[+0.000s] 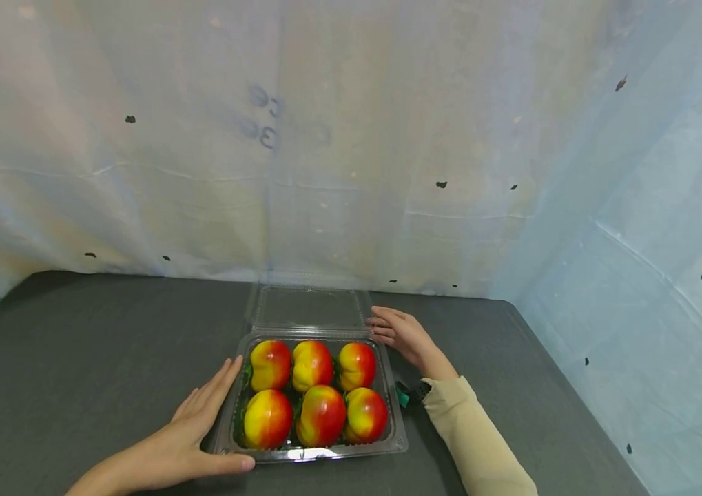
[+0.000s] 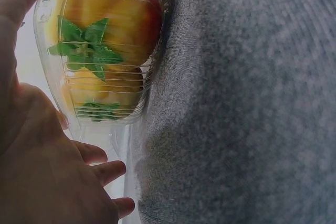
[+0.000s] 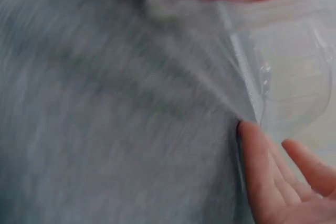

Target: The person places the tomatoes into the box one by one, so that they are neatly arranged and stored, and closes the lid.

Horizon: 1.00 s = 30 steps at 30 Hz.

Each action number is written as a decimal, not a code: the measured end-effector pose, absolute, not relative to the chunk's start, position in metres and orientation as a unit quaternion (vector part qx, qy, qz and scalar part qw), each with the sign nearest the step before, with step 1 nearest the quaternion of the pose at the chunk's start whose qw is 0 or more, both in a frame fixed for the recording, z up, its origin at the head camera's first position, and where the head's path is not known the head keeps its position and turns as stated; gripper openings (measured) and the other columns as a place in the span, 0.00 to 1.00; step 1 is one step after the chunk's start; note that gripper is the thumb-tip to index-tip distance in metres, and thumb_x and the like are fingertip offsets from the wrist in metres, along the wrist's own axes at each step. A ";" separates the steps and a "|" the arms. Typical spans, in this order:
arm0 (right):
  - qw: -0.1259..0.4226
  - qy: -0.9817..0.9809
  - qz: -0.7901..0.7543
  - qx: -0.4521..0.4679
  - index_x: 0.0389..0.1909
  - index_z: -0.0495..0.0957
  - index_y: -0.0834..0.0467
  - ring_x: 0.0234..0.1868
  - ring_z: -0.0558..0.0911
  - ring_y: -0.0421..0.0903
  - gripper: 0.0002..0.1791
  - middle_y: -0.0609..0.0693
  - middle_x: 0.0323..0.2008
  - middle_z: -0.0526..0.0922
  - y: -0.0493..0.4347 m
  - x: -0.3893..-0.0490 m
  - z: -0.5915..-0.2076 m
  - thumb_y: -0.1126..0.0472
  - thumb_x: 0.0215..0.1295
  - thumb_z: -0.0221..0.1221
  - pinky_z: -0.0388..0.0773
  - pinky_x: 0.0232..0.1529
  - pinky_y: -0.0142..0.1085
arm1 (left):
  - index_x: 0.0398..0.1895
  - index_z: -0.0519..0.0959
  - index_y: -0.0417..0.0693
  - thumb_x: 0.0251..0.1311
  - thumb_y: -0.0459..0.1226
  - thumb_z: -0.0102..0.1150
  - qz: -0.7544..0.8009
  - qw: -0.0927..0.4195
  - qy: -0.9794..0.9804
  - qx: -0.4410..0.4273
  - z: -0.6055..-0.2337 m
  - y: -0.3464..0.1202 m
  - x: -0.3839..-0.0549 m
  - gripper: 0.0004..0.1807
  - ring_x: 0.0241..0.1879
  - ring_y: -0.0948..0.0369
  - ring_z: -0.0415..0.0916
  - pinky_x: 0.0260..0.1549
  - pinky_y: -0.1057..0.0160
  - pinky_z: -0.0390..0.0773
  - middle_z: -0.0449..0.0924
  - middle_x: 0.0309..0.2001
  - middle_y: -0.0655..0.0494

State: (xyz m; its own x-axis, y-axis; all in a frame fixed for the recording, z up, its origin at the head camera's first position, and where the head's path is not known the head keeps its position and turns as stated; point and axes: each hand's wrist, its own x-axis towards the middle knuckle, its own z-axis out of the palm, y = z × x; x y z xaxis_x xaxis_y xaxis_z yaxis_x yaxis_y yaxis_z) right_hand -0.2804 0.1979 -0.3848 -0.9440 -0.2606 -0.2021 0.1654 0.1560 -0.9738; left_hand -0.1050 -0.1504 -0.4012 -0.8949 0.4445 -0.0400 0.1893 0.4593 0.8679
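A clear plastic clamshell box (image 1: 393, 441) stands on the dark table with its lid (image 1: 310, 306) folded back, away from the person. In its base sit several glossy red-and-yellow fruits (image 1: 321, 415), which look like peaches; green leaves (image 2: 92, 45) show through the wall in the left wrist view. Along the box's left side lies my left hand (image 1: 192, 430), fingers extended, thumb at the near left corner. My right hand (image 1: 406, 337) is at the far right corner by the hinge, its fingers fairly straight. A fingertip touches the plastic edge in the right wrist view, which is blurred.
Dark grey cloth covers the table (image 1: 109, 331). Behind it hangs a pale plastic sheet (image 1: 351, 138) with small dark marks, and another sheet (image 1: 654, 275) runs along the right edge. The right wrist bears a dark band (image 1: 419, 393).
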 end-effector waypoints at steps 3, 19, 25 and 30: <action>0.195 0.720 -0.664 -0.041 0.72 0.55 0.64 0.67 0.67 0.60 0.33 0.67 0.67 0.64 0.198 -0.280 -0.382 0.51 0.74 0.48 0.68 0.65 0.46 | 0.75 0.28 0.69 0.51 0.47 0.70 0.488 0.128 0.842 0.192 -0.402 -0.151 -0.104 0.63 0.70 0.29 0.24 0.56 0.24 0.23 0.22 0.75 0.37; 0.237 0.669 -0.704 -0.038 0.75 0.49 0.61 0.66 0.69 0.60 0.30 0.68 0.69 0.59 0.195 -0.281 -0.383 0.59 0.76 0.43 0.67 0.65 0.46 | 0.75 0.26 0.69 0.54 0.48 0.67 0.479 0.145 0.843 0.199 -0.400 -0.151 -0.105 0.61 0.71 0.32 0.25 0.54 0.22 0.27 0.23 0.76 0.40; 0.231 0.669 -0.706 -0.038 0.74 0.51 0.60 0.63 0.72 0.58 0.29 0.67 0.69 0.61 0.195 -0.281 -0.383 0.61 0.75 0.45 0.70 0.63 0.45 | 0.75 0.27 0.69 0.54 0.48 0.67 0.478 0.142 0.844 0.199 -0.399 -0.151 -0.105 0.61 0.71 0.32 0.25 0.54 0.23 0.27 0.23 0.76 0.40; 0.229 0.672 -0.702 -0.051 0.74 0.51 0.60 0.57 0.79 0.52 0.30 0.68 0.68 0.63 0.197 -0.281 -0.383 0.65 0.74 0.44 0.74 0.59 0.43 | 0.75 0.26 0.69 0.55 0.48 0.67 0.479 0.145 0.842 0.200 -0.399 -0.152 -0.106 0.61 0.71 0.31 0.24 0.54 0.23 0.27 0.22 0.76 0.40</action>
State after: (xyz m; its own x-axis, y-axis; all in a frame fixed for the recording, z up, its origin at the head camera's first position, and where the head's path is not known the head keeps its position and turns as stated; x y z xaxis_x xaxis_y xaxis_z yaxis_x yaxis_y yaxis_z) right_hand -0.2811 0.1966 -0.3830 -0.8898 -0.3902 -0.2365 0.2536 0.0079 -0.9673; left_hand -0.1055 -0.1520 -0.3994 -0.8778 0.4762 -0.0525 0.1987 0.4616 0.8646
